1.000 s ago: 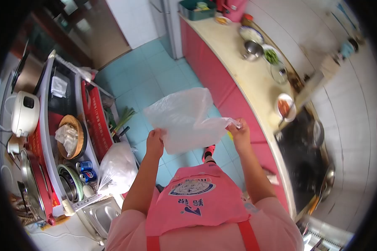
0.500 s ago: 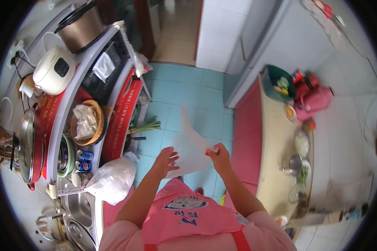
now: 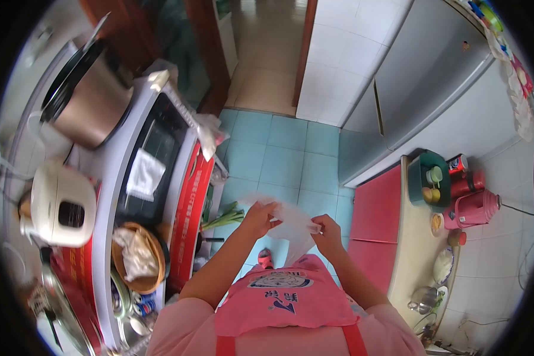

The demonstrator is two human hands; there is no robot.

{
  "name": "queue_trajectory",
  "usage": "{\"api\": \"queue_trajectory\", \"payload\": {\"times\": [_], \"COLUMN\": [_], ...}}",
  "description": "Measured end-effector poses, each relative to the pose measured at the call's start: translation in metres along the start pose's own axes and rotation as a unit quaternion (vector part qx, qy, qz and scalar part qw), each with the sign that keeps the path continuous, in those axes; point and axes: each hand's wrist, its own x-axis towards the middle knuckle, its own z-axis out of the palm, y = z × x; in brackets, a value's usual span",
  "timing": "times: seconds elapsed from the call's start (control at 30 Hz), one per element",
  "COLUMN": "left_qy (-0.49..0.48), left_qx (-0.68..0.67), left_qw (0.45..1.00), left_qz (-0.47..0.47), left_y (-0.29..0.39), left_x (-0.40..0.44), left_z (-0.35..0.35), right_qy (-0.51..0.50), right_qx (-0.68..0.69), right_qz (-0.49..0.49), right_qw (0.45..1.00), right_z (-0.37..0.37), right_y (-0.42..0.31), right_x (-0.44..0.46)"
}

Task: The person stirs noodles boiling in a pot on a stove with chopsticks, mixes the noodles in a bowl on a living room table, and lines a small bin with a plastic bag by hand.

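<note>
A thin, translucent white plastic bag (image 3: 296, 232) hangs between my hands in front of the pink apron. My left hand (image 3: 261, 219) is closed on the bag's left side, with the fingers bent into the film. At the bag's upper right edge, my right hand (image 3: 328, 231) pinches the film between thumb and fingers. Part of the bag trails off blurred above my left hand, and its lower end reaches down to the apron (image 3: 285, 293).
Left, a shelf rack carries a pressure cooker (image 3: 92, 95), a white rice cooker (image 3: 62, 204) and a basket (image 3: 137, 256). Green onions (image 3: 222, 216) stick out beside it. Right, a counter (image 3: 406, 267) holds a green bin (image 3: 418, 184) and pink thermos (image 3: 471, 210); a fridge (image 3: 409, 89) stands beyond.
My left hand, spread beside the bag before, has closed on it. The bag is now bunched lower and shorter between the hands. The camera view has shifted toward the doorway and fridge.
</note>
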Motion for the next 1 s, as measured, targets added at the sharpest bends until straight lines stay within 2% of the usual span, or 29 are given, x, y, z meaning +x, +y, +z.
{"api": "queue_trajectory", "payload": {"times": [0.03, 0.1, 0.13, 0.17, 0.23, 0.27, 0.3, 0.33, 0.4, 0.43, 0.5, 0.57, 0.63, 0.7, 0.77, 0.83, 0.9, 0.93, 0.97, 1.0], "left_qy": [-0.002, 0.007, 0.006, 0.022, 0.060, 0.094, 0.099, 0.123, 0.150, 0.155, 0.162, 0.196, 0.177, 0.180, 0.191, 0.177, 0.146, 0.095, 0.091, 0.044], "left_qx": [0.005, 0.030, 0.031, 0.074, 0.154, 0.214, 0.207, 0.257, 0.332, 0.325, 0.327, 0.326, 0.318, 0.345, 0.314, 0.252, 0.353, 0.423, 0.421, 0.382], "left_qw": [1.000, 0.998, 0.998, 0.993, 0.970, 0.950, 0.948, 0.926, 0.886, 0.887, 0.888, 0.885, 0.900, 0.887, 0.904, 0.931, 0.895, 0.879, 0.880, 0.906], "left_qz": [-0.006, 0.049, 0.050, 0.092, 0.181, 0.206, 0.218, 0.247, 0.288, 0.290, 0.281, 0.271, 0.239, 0.248, 0.218, 0.197, 0.229, 0.201, 0.199, 0.176], "left_y": [0.021, 0.058, 0.077, 0.095, 0.138, 0.164, 0.188, 0.207, 0.247, 0.265, 0.299, 0.330, 0.361, 0.396, 0.444, 0.492, 0.538, 0.575, 0.604, 0.634], "left_x": [0.024, 0.073, 0.100, 0.127, 0.175, 0.187, 0.211, 0.233, 0.275, 0.287, 0.323, 0.353, 0.379, 0.429, 0.472, 0.516, 0.572, 0.581, 0.591, 0.601], "left_z": [0.009, 0.026, 0.034, 0.041, 0.061, 0.075, 0.083, 0.085, 0.076, 0.077, 0.088, 0.108, 0.120, 0.107, 0.095, 0.083, 0.058, 0.062, 0.070, 0.080], "right_qy": [0.001, -0.004, -0.014, -0.026, -0.083, -0.132, -0.181, -0.215, -0.206, -0.204, -0.198, -0.177, -0.215, -0.257, -0.259, -0.237, -0.256, -0.259, -0.257, -0.244], "right_qx": [0.003, -0.028, 0.002, 0.031, 0.053, 0.020, -0.014, -0.041, -0.066, -0.104, -0.076, 0.015, 0.001, 0.005, -0.007, -0.002, 0.011, 0.022, 0.019, -0.019], "right_qz": [0.008, 0.029, 0.023, 0.014, -0.007, -0.006, -0.010, 0.027, -0.006, -0.031, -0.040, -0.025, -0.027, -0.005, -0.051, -0.048, 0.011, 0.044, 0.047, 0.031], "right_qw": [1.000, 0.999, 1.000, 0.999, 0.995, 0.991, 0.983, 0.975, 0.976, 0.973, 0.977, 0.984, 0.976, 0.966, 0.965, 0.970, 0.967, 0.965, 0.965, 0.969], "right_z": [-0.004, -0.010, -0.014, -0.018, -0.026, -0.034, -0.046, -0.055, -0.061, -0.067, -0.064, -0.044, -0.010, 0.024, 0.058, 0.084, 0.104, 0.112, 0.117, 0.121], "right_y": [0.002, 0.007, 0.014, 0.024, 0.034, 0.030, 0.024, 0.009, 0.003, 0.001, -0.005, -0.018, -0.011, -0.001, 0.008, 0.016, 0.014, 0.019, 0.021, 0.023], "right_x": [0.028, 0.086, 0.118, 0.149, 0.214, 0.246, 0.283, 0.318, 0.395, 0.430, 0.501, 0.564, 0.620, 0.677, 0.734, 0.789, 0.852, 0.883, 0.914, 0.944]}}
